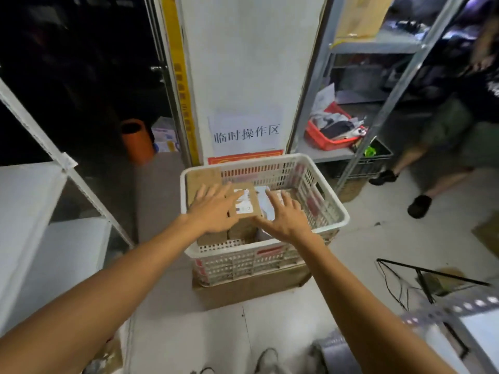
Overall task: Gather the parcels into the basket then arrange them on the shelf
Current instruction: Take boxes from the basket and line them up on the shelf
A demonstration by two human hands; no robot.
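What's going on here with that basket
A person is reaching both hands into a white basket on the floor. The left hand and right hand flank a brown parcel with a white label, fingers spread, not clearly gripping it. More parcels sit beside it. A second person stands by the shelf.

One white basket (286,168) holds three brown boxes (244,201) and one white parcel (266,203), with two hands (216,209) over them. Right of the basket, one red tray (324,137) sits on one metal shelf (378,44); left of it stands one orange tube (136,139).
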